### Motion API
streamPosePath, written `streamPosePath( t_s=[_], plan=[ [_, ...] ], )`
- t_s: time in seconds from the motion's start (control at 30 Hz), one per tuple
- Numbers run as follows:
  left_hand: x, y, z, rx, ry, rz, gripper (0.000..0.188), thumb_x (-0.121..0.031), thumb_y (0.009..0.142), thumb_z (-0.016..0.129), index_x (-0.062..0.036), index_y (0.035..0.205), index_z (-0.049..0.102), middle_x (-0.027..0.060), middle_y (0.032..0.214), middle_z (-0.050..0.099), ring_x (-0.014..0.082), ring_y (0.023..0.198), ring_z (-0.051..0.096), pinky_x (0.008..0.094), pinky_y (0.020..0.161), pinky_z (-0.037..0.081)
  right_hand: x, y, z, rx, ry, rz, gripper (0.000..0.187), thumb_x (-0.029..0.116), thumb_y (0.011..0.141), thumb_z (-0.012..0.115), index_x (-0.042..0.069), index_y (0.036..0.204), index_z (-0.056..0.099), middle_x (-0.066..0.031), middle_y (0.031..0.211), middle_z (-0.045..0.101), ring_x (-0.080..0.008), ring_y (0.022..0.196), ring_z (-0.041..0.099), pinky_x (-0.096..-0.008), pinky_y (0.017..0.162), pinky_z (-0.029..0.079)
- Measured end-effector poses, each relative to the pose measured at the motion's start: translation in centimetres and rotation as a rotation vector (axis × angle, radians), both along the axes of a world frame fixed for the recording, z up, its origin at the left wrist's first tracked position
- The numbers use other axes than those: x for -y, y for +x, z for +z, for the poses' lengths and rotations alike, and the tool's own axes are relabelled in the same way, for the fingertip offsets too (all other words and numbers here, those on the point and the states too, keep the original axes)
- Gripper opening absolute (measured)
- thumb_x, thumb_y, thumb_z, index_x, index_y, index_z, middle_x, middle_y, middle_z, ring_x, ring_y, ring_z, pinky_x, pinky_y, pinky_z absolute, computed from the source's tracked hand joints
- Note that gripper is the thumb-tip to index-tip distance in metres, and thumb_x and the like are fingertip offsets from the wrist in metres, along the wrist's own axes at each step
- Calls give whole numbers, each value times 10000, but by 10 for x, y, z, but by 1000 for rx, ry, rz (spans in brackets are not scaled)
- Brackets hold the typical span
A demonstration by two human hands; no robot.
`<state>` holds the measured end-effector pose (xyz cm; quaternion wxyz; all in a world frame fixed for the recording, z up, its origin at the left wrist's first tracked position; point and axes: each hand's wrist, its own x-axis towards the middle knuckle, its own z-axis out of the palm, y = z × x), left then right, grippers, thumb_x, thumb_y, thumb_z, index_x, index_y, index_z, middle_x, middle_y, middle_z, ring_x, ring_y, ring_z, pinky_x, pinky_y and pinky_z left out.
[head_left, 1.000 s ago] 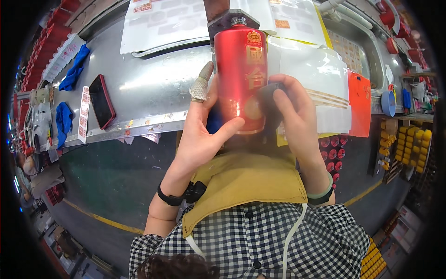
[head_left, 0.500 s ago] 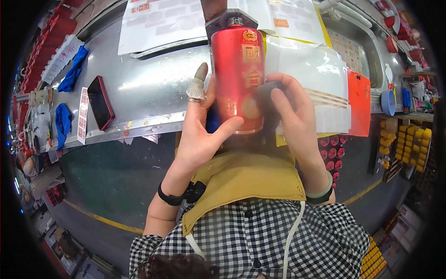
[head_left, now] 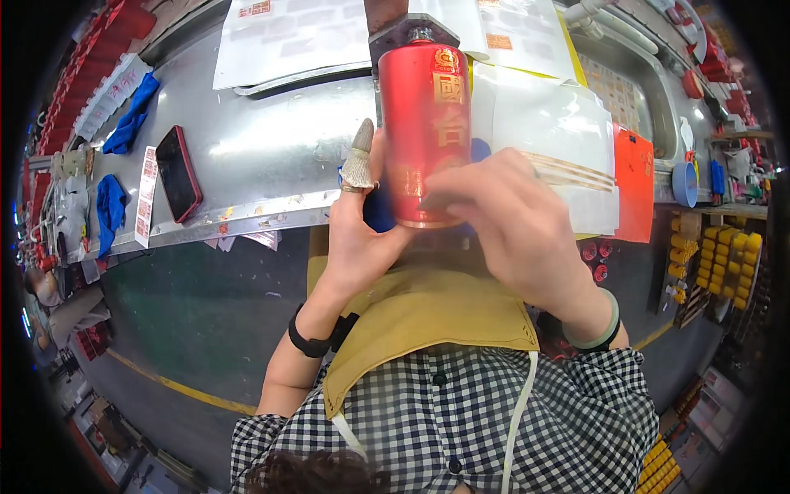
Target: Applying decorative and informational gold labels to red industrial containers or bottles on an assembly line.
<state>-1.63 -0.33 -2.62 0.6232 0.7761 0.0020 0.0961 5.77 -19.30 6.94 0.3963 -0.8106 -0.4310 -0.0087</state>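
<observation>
Red bottle point(head_left: 403, 123): held over the counter's point(head_left: 280, 140) near edge, neck pointed away from the body.
Left hand point(head_left: 355, 243): closed loosely around the bottle's lower left; a fabric cover point(head_left: 358, 167) is worn on one finger.
Right hand point(head_left: 527, 226): bent over the bottle's lower front; whether anything is gripped cannot be told.
Phone point(head_left: 176, 174): laid at left.

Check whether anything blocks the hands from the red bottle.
Nothing plainly blocks the right hand, at the red bottle's lower front, though its fingertips are blurred. Blue material shows between the left hand and the bottle's lower left side.
</observation>
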Motion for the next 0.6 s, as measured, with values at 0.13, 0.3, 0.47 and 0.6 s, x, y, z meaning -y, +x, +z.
streamPosePath(
  t_s=[0.13,0.3,0.47,0.6],
  plan=[
    [0,-2,-1,26,20,24,944,-96,814,894,59,1578,361,186,1621,419,258,1458,467,409,1203,386,1,2,2,37,24,61,344,-22,787,686,31,1127,689,-99,988,690,-297,901,650,-396,773,546],
    [-2,0,3,66,108,18,906,-88,816,878,50,1567,391,198,1627,412,270,1468,460,416,1203,380,3,-1,-4,-14,-7,65,342,-48,795,689,32,1127,693,-110,1006,691,-299,916,643,-399,783,544],
    [3,-4,3,120,190,108,847,-62,785,880,36,1522,474,205,1573,484,323,1445,491,432,1196,390,5,7,6,-40,129,-71,340,-92,808,702,23,1127,697,-117,1014,702,-298,887,661,-383,772,552],
    [2,-10,-9,331,412,179,725,-19,762,874,-17,1433,601,188,1522,541,341,1367,555,431,1149,446,12,15,4,-62,268,-256,268,-104,904,670,-4,1153,676,-123,1037,726,-208,896,701,-331,789,570]
  ],
)
